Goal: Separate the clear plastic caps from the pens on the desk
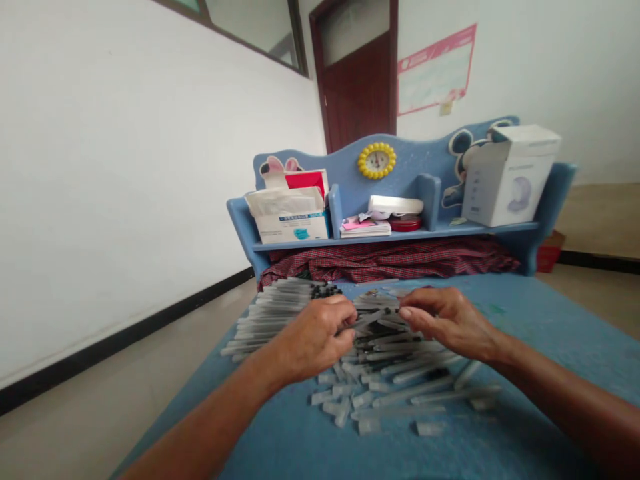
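My left hand (323, 333) is closed around one end of a translucent pen (373, 321), which points to the right above a loose pile. At the pen's far dark end, my right hand (450, 321) has thumb and fingertips pinched together; whatever lies between them is too small to make out. Under both hands spreads a pile of clear pen barrels (413, 363) with dark parts among them. Left of my left hand, many similar pens (273, 313) lie side by side, dark ends to the right. Short clear pen caps (363, 400) are scattered nearest me.
Everything lies on a blue table (540, 333). Along its back stands a blue shelf (310, 243) with a mask box (295, 223), a white carton (510, 177), papers and a red round case (405, 223). Checked cloth (390, 261) is bunched beneath the shelf.
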{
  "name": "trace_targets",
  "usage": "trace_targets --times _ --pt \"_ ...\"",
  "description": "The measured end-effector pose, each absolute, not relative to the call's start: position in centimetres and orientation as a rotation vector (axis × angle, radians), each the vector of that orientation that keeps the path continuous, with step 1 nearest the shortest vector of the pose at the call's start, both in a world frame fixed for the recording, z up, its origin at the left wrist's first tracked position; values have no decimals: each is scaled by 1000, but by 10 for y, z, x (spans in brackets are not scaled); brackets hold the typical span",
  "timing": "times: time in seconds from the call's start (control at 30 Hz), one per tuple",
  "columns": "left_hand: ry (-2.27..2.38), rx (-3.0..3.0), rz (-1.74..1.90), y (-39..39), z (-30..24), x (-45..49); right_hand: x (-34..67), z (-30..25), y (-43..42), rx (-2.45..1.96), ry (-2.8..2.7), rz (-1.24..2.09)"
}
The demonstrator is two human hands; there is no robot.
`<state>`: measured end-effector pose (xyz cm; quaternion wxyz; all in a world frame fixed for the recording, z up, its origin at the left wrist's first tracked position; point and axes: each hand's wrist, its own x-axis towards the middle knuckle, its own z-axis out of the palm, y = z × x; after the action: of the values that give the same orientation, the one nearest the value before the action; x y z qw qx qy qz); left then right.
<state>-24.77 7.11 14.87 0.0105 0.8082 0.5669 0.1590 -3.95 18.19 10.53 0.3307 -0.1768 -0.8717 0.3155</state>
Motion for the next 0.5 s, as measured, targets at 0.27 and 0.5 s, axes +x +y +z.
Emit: trace_targets --times 0.27,0.5 --pt "1559 2616 798 104 130 -236 -33 101 198 -597 -2156 1180" --pt "1466 2637 751 96 111 -244 -37 97 199 -524 -2190 1433"
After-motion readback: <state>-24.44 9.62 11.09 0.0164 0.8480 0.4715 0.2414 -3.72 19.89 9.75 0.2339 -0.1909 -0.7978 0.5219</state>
